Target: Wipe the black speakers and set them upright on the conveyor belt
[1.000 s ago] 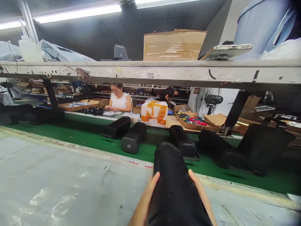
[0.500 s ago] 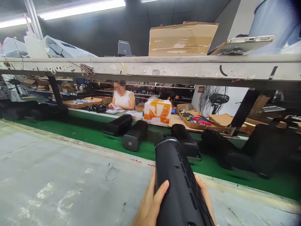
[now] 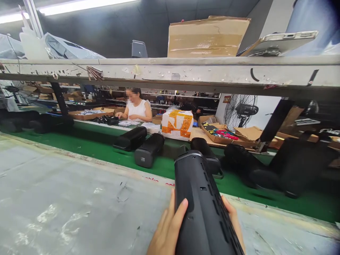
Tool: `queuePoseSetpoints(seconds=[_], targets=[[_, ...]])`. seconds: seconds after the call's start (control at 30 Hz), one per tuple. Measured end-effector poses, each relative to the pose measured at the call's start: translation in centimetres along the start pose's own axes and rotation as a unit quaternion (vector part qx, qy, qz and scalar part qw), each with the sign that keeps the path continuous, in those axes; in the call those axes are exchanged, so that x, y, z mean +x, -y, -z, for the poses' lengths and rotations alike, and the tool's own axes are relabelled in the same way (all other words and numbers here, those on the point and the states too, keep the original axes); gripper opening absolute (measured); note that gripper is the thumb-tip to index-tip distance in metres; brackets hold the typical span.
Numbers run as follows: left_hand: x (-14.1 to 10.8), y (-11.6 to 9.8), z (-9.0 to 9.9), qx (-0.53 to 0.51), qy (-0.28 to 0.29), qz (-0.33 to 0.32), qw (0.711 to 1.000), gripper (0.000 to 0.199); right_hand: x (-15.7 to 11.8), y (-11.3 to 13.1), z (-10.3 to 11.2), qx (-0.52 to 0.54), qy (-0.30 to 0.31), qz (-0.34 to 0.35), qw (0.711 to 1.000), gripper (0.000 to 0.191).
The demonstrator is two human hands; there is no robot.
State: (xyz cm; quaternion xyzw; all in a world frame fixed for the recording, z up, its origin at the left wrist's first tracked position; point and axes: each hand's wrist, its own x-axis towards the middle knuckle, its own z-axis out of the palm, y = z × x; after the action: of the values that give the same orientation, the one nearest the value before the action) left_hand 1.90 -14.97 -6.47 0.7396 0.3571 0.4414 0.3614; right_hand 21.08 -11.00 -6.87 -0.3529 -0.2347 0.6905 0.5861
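Lifted a little since the last frame, the black slotted cylinder sits between two spread hands (a cradle, no pinch), long axis running forward over the grey worktop, left hand and right hand level at its lower end.

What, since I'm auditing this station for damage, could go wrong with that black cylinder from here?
The black ribbed cylinder rests between the left hand and the right hand, with fingers along its sides, so it might slip onto the scuffed grey surface. Its upper end also lies close to the next black cylinder on the green belt, so a careless forward move could knock the two together.
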Motion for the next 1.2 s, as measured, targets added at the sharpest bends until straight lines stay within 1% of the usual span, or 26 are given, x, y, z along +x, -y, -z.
queuePoseSetpoints(seconds=[0.07, 0.13, 0.23, 0.3, 0.37, 0.43, 0.5, 0.53, 0.6, 0.67, 0.73, 0.8, 0.87, 0.93, 1.03, 1.07, 1.13, 1.2], targets=[[0.7, -0.6, 0.6, -0.023, 0.027, 0.022, 0.999, 0.080, 0.6, 0.0, 0.4, -0.008, 0.000, 0.030, 1.000, 0.035], [1.4, -1.1, 1.2, -0.022, 0.040, 0.034, 0.998, 0.083, 1.1, -0.3, 0.4, 0.000, -0.002, 0.045, 0.999, 0.034], [1.8, -1.7, 1.9, -0.009, 0.054, 0.019, 0.998, 0.084, 1.7, -1.2, -0.2, 0.017, -0.014, 0.054, 0.998, 0.034], [1.9, -2.1, 2.0, -0.023, 0.081, 0.003, 0.996, 0.081, 1.9, -1.7, -0.6, 0.019, -0.020, 0.057, 0.998, 0.034], [1.8, -2.5, 1.9, -0.042, 0.105, 0.001, 0.994, 0.073, 1.9, -2.0, -0.8, 0.018, -0.027, 0.054, 0.998, 0.032], [1.7, -2.8, 1.9, -0.060, 0.114, 0.010, 0.992, 0.066, 1.5, -2.0, -0.7, 0.013, -0.034, 0.044, 0.998, 0.029], [1.6, -3.1, 2.0, -0.078, 0.119, 0.019, 0.990, 0.065, 0.9, -2.1, -0.6, 0.005, -0.044, 0.050, 0.998, 0.024], [1.6, -3.1, 2.1, -0.088, 0.121, 0.023, 0.988, 0.066, 0.5, -2.1, -0.5, 0.000, -0.052, 0.068, 0.996, 0.023], [1.6, -3.2, 2.2, -0.102, 0.130, 0.030, 0.986, 0.067, 0.1, -2.4, -0.2, -0.018, -0.074, 0.126, 0.989, 0.030], [1.6, -3.0, 2.3, -0.104, 0.143, 0.036, 0.984, 0.063, 0.1, -2.7, 0.3, -0.048, -0.118, 0.173, 0.977, 0.037], [1.5, -2.7, 2.1, -0.097, 0.137, 0.034, 0.985, 0.058, 0.6, -2.9, 1.0, -0.079, -0.182, 0.175, 0.964, 0.031], [1.4, -2.2, 1.8, -0.087, 0.108, 0.021, 0.990, 0.058, 1.3, -2.9, 1.8, -0.093, -0.225, 0.159, 0.957, 0.024], [1.3, -1.8, 1.4, -0.079, 0.088, 0.007, 0.993, 0.060, 1.9, -2.9, 2.7, -0.095, -0.220, 0.160, 0.958, 0.028], [1.2, -1.5, 1.1, -0.078, 0.089, -0.004, 0.993, 0.060, 2.3, -2.9, 3.5, -0.103, -0.202, 0.170, 0.959, 0.037], [1.0, -1.4, 0.9, -0.081, 0.098, -0.013, 0.992, 0.061, 2.5, -3.1, 4.1, -0.122, -0.205, 0.175, 0.955, 0.043], [1.0, -1.4, 0.9, -0.080, 0.094, -0.012, 0.992, 0.061, 2.5, -3.1, 4.1, -0.120, -0.207, 0.178, 0.955, 0.042], [0.9, -1.4, 0.9, -0.073, 0.084, -0.010, 0.994, 0.061, 2.6, -3.4, 3.9, -0.104, -0.203, 0.185, 0.956, 0.034], [0.8, -1.4, 0.8, -0.067, 0.082, -0.023, 0.994, 0.061, 2.6, -3.5, 3.6, -0.089, -0.204, 0.184, 0.957, 0.026]])
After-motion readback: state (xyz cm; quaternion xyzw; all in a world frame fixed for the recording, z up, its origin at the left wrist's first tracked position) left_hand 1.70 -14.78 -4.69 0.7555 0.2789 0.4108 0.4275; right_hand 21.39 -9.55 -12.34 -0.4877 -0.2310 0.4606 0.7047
